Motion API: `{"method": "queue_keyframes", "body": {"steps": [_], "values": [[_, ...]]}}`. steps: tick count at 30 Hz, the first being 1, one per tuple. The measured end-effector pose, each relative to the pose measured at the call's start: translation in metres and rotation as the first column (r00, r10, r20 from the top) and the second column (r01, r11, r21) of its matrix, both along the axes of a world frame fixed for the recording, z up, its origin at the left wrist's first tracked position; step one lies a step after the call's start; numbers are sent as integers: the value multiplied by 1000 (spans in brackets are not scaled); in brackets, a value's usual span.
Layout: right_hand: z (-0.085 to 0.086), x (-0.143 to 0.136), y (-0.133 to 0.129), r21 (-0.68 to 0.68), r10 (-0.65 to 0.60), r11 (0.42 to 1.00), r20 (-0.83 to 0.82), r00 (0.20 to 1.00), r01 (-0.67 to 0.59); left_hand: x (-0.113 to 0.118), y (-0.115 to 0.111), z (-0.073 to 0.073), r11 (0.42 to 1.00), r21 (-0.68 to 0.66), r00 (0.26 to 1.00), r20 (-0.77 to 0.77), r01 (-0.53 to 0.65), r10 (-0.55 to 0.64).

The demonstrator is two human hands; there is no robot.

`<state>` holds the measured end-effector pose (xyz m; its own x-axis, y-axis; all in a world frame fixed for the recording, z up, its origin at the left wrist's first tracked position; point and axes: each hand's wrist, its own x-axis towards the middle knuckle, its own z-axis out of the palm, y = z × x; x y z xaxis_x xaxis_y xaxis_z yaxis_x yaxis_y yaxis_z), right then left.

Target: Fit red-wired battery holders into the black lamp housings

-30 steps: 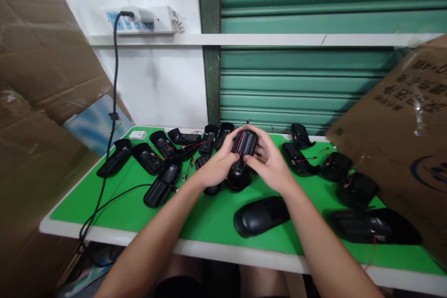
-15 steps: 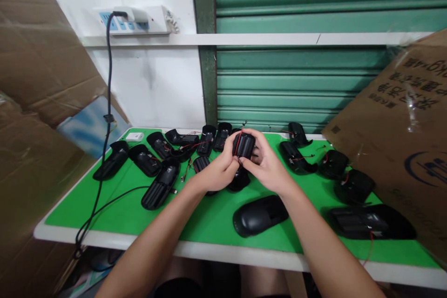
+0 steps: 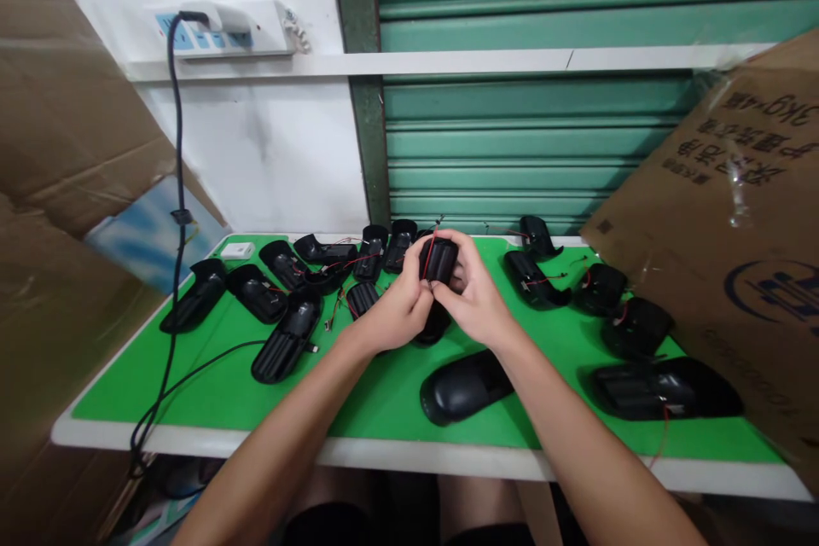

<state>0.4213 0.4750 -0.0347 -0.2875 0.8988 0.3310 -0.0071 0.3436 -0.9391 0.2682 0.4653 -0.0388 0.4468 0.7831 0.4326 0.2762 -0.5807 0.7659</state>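
Note:
Between my two hands is a black plastic part (image 3: 441, 261) with ribbed hollows and a red wire (image 3: 430, 256) running along it. My left hand (image 3: 408, 300) grips its left side, and my right hand (image 3: 470, 290) wraps round its right side. Both thumbs press at its lower edge. Below and right of the hands a smooth black shell (image 3: 464, 388) lies on the green table top (image 3: 371, 409). More black parts, such as a long ribbed one (image 3: 287, 337), lie to the left; another with a red wire (image 3: 534, 280) lies to the right.
A black cable (image 3: 177, 119) hangs from a white power strip (image 3: 269, 27) down over the table's left side. Cardboard boxes stand at the left (image 3: 70, 102) and right (image 3: 717, 213). A small white block (image 3: 237, 251) sits at the back left corner.
The whole view has shifted slightly, so things appear a little further left. Both hands keep their hold on the black part, with hardly any change in grip.

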Motion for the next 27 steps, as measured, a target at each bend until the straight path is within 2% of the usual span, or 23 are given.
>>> {"method": "queue_keyframes", "body": {"steps": [4,5,7,9,11,14,17,20,24,27], "values": [[4,7,3,6,52,999,53,997,-53,-2,0,6,995,-93,999,39,-17,21],[5,10,3,39,33,999,89,995,-37,-4,0,7,991,-129,999,49,-18,25],[8,14,2,207,-112,976,183,977,73,-7,2,9,984,-180,998,57,-15,26],[10,16,0,463,-321,870,269,908,170,-10,3,10,981,-194,999,48,-9,18],[10,16,-3,658,-466,741,364,807,131,-12,3,11,980,-197,1000,23,-3,8],[8,13,-5,773,-569,634,480,668,-16,-12,2,12,977,-215,1000,-12,-1,-2],[6,10,-5,816,-612,572,489,621,-79,-11,2,13,973,-230,1000,-16,-5,1],[4,9,-4,806,-588,590,473,656,-52,-12,3,12,969,-248,999,34,8,0],[2,9,-1,726,-503,687,445,741,30,-12,5,11,965,-262,990,139,29,8],[5,13,1,643,-411,757,336,848,112,-12,5,11,966,-258,984,176,10,36]]}}
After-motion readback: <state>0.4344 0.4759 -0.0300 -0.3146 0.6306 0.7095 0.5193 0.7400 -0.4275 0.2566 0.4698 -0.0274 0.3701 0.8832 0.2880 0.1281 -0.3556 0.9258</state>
